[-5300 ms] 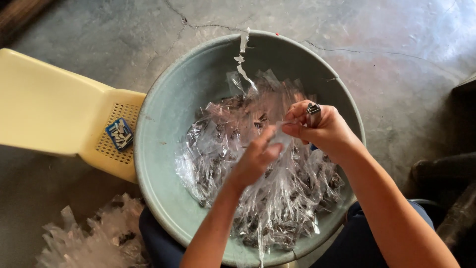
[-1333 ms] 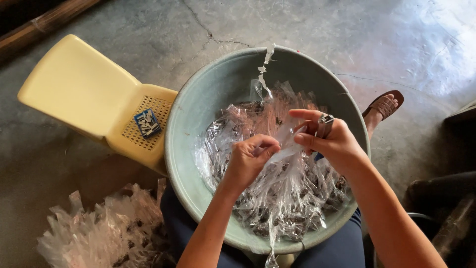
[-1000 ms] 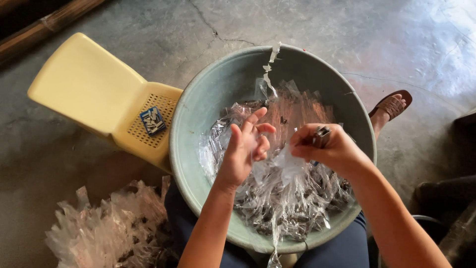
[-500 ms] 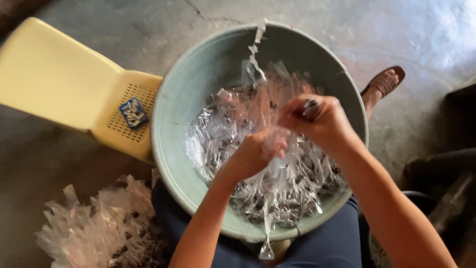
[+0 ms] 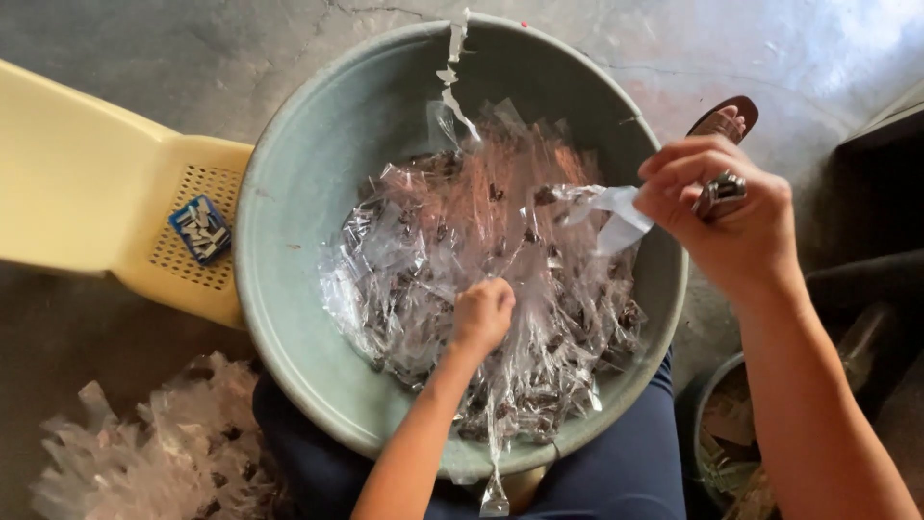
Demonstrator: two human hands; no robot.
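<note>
Head-camera view looked straight down into the wide grey-green basin (image 5: pixel 289 250) resting on your lap, and everything else can be placed from it. Inside the basin lay a heap of clear plastic packets (image 5: pixel 452 241) with small dark contents, filling the middle and the side nearest you; one strip of packets (image 5: pixel 452 58) trailed up over the far rim, and another hung over the near rim.

Your left hand (image 5: pixel 481 313) was down in the heap, a little toward the near side of the basin's centre, curled into a loose fist with the fingers closed among the packets — how many it gripped could not be told from the crumpled plastic.

Your right hand (image 5: pixel 722 217) hovered over the basin's right rim, fingers folded around a small metal tool (image 5: pixel 720 195), possibly a stapler, though it was mostly hidden in the grip. The same hand pinched the end of a clear packet (image 5: pixel 606 214) that stretched from the fingers back toward the heap.

Left of the basin, touching its rim, sat a yellow plastic stool (image 5: pixel 87 183) with a small blue box (image 5: pixel 200 229) on its perforated part. Below the basin's left side, on the floor, lay a separate pile of packets (image 5: pixel 154 453). Beyond the right rim a sandalled foot (image 5: pixel 722 117) showed — just past your right hand.
</note>
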